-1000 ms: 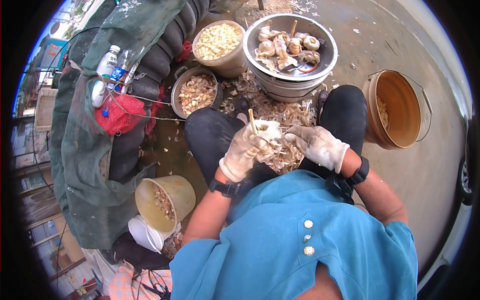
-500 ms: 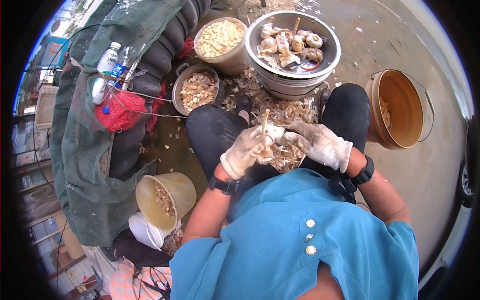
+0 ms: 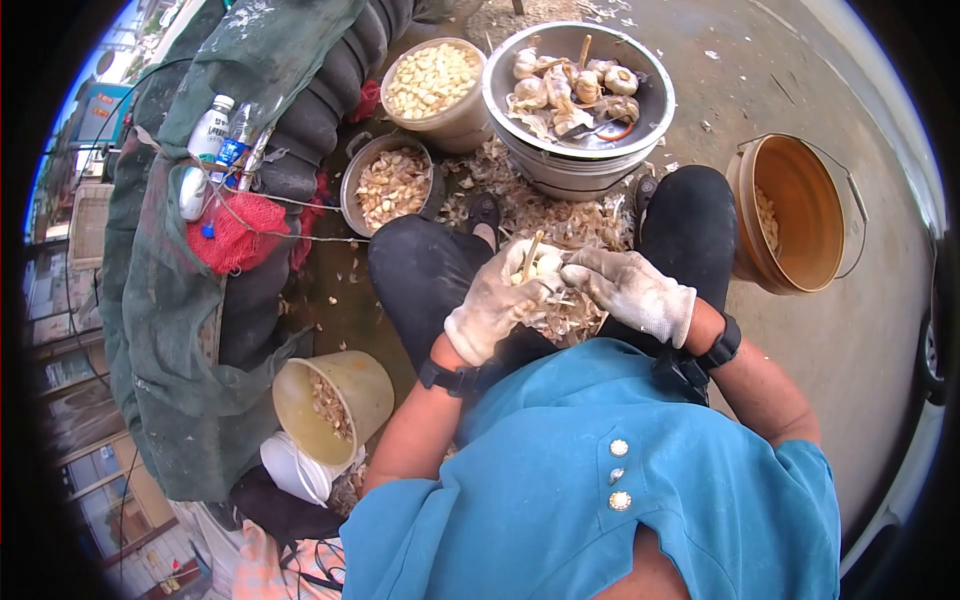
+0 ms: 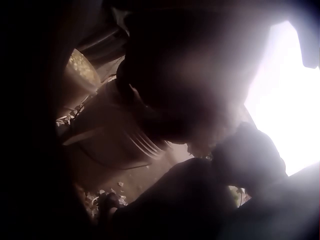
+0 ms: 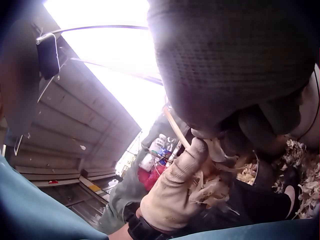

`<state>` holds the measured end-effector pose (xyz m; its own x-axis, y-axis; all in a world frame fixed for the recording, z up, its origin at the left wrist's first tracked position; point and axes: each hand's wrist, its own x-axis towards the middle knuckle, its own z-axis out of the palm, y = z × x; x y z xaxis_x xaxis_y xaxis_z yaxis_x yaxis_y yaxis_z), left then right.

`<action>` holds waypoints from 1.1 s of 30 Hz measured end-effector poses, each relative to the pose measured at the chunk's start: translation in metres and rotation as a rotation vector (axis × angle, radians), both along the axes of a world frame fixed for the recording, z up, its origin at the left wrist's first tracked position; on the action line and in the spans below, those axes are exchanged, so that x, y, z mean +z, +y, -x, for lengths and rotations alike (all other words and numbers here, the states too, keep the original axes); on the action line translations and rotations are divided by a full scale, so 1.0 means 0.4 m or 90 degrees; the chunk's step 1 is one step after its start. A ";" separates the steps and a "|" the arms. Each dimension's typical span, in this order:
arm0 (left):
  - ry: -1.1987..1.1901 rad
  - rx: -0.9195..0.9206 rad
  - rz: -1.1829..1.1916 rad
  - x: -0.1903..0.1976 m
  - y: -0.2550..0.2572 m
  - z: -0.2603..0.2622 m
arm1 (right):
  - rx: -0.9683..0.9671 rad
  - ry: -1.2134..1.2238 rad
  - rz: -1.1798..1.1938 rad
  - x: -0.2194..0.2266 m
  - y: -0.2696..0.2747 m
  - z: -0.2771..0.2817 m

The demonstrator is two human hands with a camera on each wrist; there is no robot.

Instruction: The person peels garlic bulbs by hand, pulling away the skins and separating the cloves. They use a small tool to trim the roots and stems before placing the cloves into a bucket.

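Note:
In front of the lap, the gloved left hand [image 3: 490, 308] grips a garlic bulb [image 3: 547, 266] with a dry stalk [image 3: 534, 247] sticking up. Bare white cloves show at the top of the bulb. The gloved right hand [image 3: 640, 294] has its curled fingers on the bulb's right side, pinching at it. From the right wrist, the left thumb [image 5: 196, 150] lies along the stalk and loose papery skin [image 5: 211, 189] hangs below the bulb; the right glove covers much of the rest. The left wrist view is mostly dark.
Ahead, a metal basin [image 3: 660, 110] of whole bulbs sits on a bucket [image 3: 570, 180]. Left of it stand a bucket of peeled cloves [image 3: 433, 82] and a pot of unpeeled cloves [image 3: 393, 187]. An orange-brown bucket [image 3: 815, 215] is at right, a tilted cream bucket [image 3: 365, 390] at left. Skins [image 3: 590, 222] litter the ground.
The right hand has come in from slightly apart to meet the bulb. The stalk has shifted right and tilted, and more white clove shows on top.

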<state>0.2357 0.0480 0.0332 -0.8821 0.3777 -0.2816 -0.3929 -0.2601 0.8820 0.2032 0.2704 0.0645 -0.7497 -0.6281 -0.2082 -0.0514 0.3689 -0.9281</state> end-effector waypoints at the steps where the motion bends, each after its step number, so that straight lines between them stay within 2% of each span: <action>1: 0.000 0.000 0.000 0.004 0.002 0.002 | 0.001 -0.010 -0.012 0.001 0.000 0.001; 4: 0.000 0.030 -0.017 0.018 0.004 0.006 | -0.026 0.041 -0.060 -0.021 0.003 0.000; 5: -0.040 0.045 -0.068 0.019 0.000 0.007 | -0.026 0.041 -0.060 -0.023 0.006 0.001; 6: -0.081 0.060 -0.120 0.021 -0.007 0.007 | 0.000 0.000 -0.121 -0.025 0.009 0.002; 7: -0.080 0.043 -0.109 0.022 -0.022 0.009 | 0.026 -0.041 -0.182 -0.028 0.012 0.003; 9: -0.062 0.030 -0.099 0.025 -0.028 0.015 | 0.045 0.017 -0.148 -0.103 0.033 -0.021; 10: -0.044 0.016 -0.088 0.026 -0.028 0.017 | 0.064 0.075 -0.115 -0.092 0.024 -0.022; 12: -0.012 0.016 -0.062 0.034 -0.028 0.014 | 0.101 0.056 -0.101 -0.051 0.025 -0.009; 14: 0.020 0.010 -0.042 0.042 -0.026 0.014 | 0.016 -0.063 -0.212 -0.016 0.018 0.015; 15: 0.020 0.010 -0.041 0.045 -0.025 0.013 | -0.036 -0.079 -0.256 -0.006 0.014 0.026; 16: 0.001 0.011 -0.058 0.049 -0.023 0.010 | -0.036 -0.079 -0.256 -0.015 0.011 0.030; 18: -0.017 0.012 -0.076 0.035 -0.016 0.011 | -0.162 -0.060 -0.157 -0.039 0.005 0.034; 19: -0.018 0.005 -0.109 0.018 -0.006 0.019 | -0.145 -0.101 -0.216 0.027 -0.009 0.044; 20: -0.019 -0.002 -0.143 0.004 -0.001 0.022 | -0.146 -0.101 -0.216 0.023 -0.016 0.042; 22: -0.055 -0.020 -0.161 0.007 0.005 0.013 | -0.149 -0.183 0.006 -0.008 -0.028 0.031; 23: -0.091 -0.037 -0.179 0.018 0.009 0.013 | -0.150 -0.275 0.129 -0.024 -0.042 0.024; 24: -0.091 -0.037 -0.178 0.026 0.015 0.014 | -0.150 -0.275 0.130 -0.030 -0.042 0.022; 26: -0.081 -0.054 -0.061 0.040 0.030 0.015 | -0.126 -0.327 0.166 0.002 -0.049 0.025; 27: -0.088 -0.023 -0.075 0.046 0.034 0.014 | -0.125 -0.327 0.166 0.010 -0.041 0.026; 30: -0.046 -0.033 -0.055 0.072 0.045 0.019 | -0.177 -0.466 0.188 0.032 0.001 0.033; 31: -0.046 -0.034 -0.056 0.070 0.050 0.019 | -0.202 -0.473 0.251 0.062 0.003 0.026; 33: -0.058 -0.020 -0.038 0.064 0.056 0.017 | -0.206 -0.459 0.256 0.067 0.046 0.033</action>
<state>0.2290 0.0706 0.0586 -0.8411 0.4238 -0.3359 -0.4796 -0.2977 0.8254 0.1901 0.2889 0.0915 -0.6748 -0.5351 -0.5083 0.6467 -0.0967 -0.7566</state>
